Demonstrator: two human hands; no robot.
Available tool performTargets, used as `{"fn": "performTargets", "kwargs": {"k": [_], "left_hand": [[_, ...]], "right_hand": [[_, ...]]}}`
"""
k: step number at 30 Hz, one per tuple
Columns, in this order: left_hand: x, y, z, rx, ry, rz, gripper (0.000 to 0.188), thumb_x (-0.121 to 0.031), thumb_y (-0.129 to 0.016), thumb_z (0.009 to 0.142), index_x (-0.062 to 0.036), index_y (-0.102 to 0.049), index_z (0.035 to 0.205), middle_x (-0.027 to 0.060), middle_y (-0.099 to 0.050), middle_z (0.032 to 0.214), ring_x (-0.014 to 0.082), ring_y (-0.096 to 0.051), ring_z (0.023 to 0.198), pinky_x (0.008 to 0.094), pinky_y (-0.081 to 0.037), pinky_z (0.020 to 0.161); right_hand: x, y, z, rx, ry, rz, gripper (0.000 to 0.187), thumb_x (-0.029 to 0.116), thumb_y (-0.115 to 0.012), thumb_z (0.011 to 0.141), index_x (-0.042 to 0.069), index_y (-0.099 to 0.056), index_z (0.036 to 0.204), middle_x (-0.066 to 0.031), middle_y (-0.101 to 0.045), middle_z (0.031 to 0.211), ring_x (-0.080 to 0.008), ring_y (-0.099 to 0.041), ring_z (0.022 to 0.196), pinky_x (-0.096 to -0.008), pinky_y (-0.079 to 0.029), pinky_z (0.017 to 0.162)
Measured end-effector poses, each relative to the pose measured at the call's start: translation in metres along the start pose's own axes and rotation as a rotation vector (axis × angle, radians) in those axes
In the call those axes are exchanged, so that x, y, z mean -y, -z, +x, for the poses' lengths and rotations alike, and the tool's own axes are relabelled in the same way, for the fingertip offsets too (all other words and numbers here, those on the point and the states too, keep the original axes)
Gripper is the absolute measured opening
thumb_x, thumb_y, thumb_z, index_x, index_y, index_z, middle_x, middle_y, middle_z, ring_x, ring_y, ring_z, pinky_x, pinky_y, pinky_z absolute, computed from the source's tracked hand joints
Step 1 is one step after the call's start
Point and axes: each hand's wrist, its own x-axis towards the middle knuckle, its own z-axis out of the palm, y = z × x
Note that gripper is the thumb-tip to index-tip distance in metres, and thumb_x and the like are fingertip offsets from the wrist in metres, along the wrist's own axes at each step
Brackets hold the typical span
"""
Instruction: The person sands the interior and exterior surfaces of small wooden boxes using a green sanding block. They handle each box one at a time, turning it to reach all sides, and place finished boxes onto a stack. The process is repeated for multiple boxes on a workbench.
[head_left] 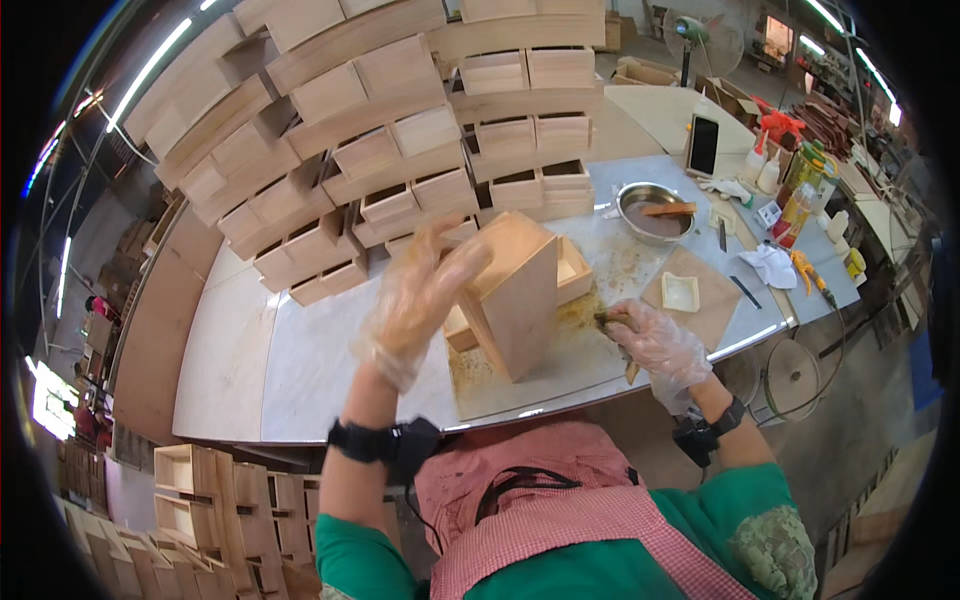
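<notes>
A small wooden cabinet [520,300] stands at an angle on the stained part of the table, with pale drawers [572,268] sticking out on either side. My left hand [425,295], in a clear plastic glove, is at the cabinet's upper left edge. Its fingers are outstretched and smeared by motion; whether it touches the wood I cannot tell. To the right of the cabinet, my gloved right hand [660,345] is closed round a small dark-tipped thing [604,320] with a pale end below. The fingers hide most of it, so its kind is unclear.
Stacked wooden drawer units [400,150] fill the table's far left. A metal bowl [655,212] of brown liquid, with a wooden-handled tool across it, stands far right. Nearby are a phone [703,146], bottles [790,215], a white cloth [770,266] and a small pale tray [681,293] on a board.
</notes>
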Motion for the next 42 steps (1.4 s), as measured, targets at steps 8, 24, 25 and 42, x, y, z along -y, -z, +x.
{"fn": "performTargets", "kwargs": {"k": [8, 24, 25, 42], "left_hand": [[0.026, -0.012, -0.024, -0.237, 0.223, -0.858, 0.036, -0.015, -0.068, 0.097, 0.0017, -0.062, 0.128, 0.0091, -0.068, 0.116, 0.0184, -0.066, 0.108, 0.0316, -0.055, 0.093], [0.236, -0.086, -0.175, -0.272, 0.441, -0.425, 0.037, -0.038, -0.053, 0.105, -0.0079, -0.061, 0.126, 0.0090, -0.067, 0.120, 0.0224, -0.066, 0.109, 0.0379, -0.056, 0.095], [0.256, -0.085, -0.180, -0.225, 0.303, -0.231, 0.038, -0.039, -0.054, 0.105, -0.0082, -0.061, 0.125, 0.0088, -0.067, 0.120, 0.0220, -0.066, 0.109, 0.0372, -0.055, 0.095], [0.198, -0.083, -0.160, -0.392, 0.518, -0.157, 0.045, -0.006, -0.066, 0.088, -0.0021, -0.058, 0.132, 0.0204, -0.066, 0.121, 0.0368, -0.062, 0.116, 0.0431, -0.052, 0.097]], "right_hand": [[-0.015, -0.029, -0.010, -0.038, -0.092, 0.240, 0.031, 0.027, -0.062, 0.100, 0.005, -0.063, 0.122, -0.0104, -0.069, 0.083, -0.0206, -0.064, 0.071, -0.0367, -0.051, 0.064], [0.125, -0.189, 0.024, 0.209, 0.642, -0.283, 0.020, 0.014, -0.060, 0.091, 0.006, -0.061, 0.109, -0.0105, -0.063, 0.088, -0.0279, -0.064, 0.083, -0.0371, -0.056, 0.080], [0.100, -0.184, 0.035, 0.144, 0.703, -0.339, 0.019, 0.014, -0.059, 0.092, 0.006, -0.062, 0.109, -0.0091, -0.062, 0.085, -0.0276, -0.064, 0.080, -0.0370, -0.056, 0.078], [0.062, -0.148, 0.076, 0.268, 0.371, -0.230, 0.027, 0.025, -0.060, 0.094, 0.005, -0.056, 0.113, -0.0182, -0.068, 0.094, -0.0354, -0.069, 0.083, -0.0466, -0.053, 0.069]]}}
